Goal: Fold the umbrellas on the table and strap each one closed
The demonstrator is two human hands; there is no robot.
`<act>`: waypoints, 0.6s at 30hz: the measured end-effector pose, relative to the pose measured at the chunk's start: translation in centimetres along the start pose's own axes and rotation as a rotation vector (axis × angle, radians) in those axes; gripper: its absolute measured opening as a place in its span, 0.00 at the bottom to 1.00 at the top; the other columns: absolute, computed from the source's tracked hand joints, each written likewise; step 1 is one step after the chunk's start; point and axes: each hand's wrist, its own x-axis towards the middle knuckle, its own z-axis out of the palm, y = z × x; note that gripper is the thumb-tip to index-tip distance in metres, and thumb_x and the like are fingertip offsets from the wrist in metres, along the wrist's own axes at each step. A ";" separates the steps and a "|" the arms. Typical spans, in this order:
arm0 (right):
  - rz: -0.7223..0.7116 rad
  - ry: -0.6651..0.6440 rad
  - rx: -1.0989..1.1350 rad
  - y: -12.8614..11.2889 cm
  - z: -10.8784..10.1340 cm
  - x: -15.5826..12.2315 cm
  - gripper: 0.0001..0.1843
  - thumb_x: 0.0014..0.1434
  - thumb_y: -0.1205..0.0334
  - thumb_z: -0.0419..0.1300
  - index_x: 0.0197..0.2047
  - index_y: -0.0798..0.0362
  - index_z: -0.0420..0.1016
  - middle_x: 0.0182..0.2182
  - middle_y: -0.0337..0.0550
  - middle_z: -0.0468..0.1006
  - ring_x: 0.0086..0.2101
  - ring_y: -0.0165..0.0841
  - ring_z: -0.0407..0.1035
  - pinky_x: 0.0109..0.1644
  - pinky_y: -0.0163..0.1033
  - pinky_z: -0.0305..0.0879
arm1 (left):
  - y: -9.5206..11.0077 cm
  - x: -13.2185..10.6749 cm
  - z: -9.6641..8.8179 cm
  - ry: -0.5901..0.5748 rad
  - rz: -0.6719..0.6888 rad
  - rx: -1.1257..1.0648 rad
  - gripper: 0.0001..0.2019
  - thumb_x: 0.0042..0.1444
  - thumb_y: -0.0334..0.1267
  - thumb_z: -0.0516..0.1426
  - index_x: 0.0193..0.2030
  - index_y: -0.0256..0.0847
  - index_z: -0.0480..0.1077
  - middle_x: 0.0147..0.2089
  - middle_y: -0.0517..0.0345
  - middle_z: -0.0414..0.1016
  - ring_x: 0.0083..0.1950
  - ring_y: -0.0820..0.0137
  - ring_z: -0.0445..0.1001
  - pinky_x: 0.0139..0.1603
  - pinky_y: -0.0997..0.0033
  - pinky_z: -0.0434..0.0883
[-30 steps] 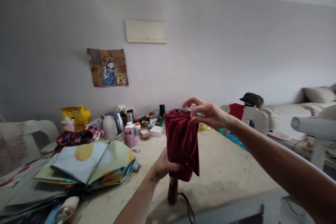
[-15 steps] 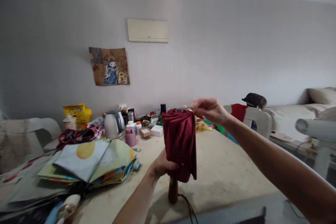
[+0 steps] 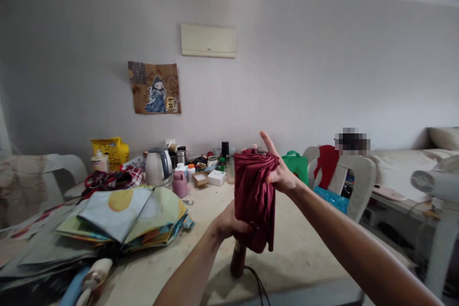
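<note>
Here, the left hand (image 3: 229,221) grips the red umbrella (image 3: 254,196) low down, upright near the tabletop's (image 3: 290,263) front edge. The right hand (image 3: 285,178) touches its top side; whether those fingers grip is hard to tell.

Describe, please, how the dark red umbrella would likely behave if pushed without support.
The dark red umbrella would probably tip easily, since its bulky canopy stands above a narrow brown handle. Its gathered, creased fabric looks floppy and would likely give under pressure.
</note>
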 end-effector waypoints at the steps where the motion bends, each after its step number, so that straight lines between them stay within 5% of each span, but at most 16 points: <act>1: -0.019 0.042 -0.008 -0.3 0.6 0.5 0.78 0.32 0.43 0.77 0.73 0.37 0.27 0.55 0.53 0.72 0.52 0.47 0.72 0.56 0.55 0.66 | 0.1 0.0 0.0 0.012 0.004 0.028 0.37 0.25 0.37 0.74 0.48 0.34 0.75 0.42 0.47 0.80 0.41 0.57 0.76 0.43 0.63 0.72; 8: -0.017 0.182 -0.358 -1.8 2.5 1.5 0.84 0.27 0.47 0.79 0.73 0.44 0.23 0.55 0.57 0.69 0.50 0.48 0.71 0.56 0.54 0.68 | 0.7 -0.6 0.2 0.123 0.095 0.246 0.39 0.30 0.37 0.73 0.55 0.36 0.72 0.49 0.48 0.78 0.49 0.57 0.74 0.50 0.61 0.71; 14: -0.039 0.490 -0.638 -0.8 3.4 1.6 0.70 0.35 0.56 0.76 0.73 0.49 0.37 0.46 0.51 0.75 0.41 0.43 0.75 0.53 0.54 0.70 | 0.4 -0.3 2.0 0.359 0.070 0.440 0.22 0.34 0.32 0.69 0.41 0.32 0.75 0.36 0.52 0.78 0.37 0.63 0.73 0.39 0.65 0.72; 18: -0.015 0.527 -0.559 -0.5 2.9 1.7 0.57 0.40 0.58 0.72 0.69 0.53 0.50 0.39 0.46 0.78 0.39 0.40 0.75 0.50 0.52 0.72 | 0.2 -0.6 1.7 0.213 0.032 0.215 0.28 0.32 0.33 0.71 0.45 0.30 0.76 0.39 0.47 0.79 0.39 0.62 0.75 0.43 0.64 0.73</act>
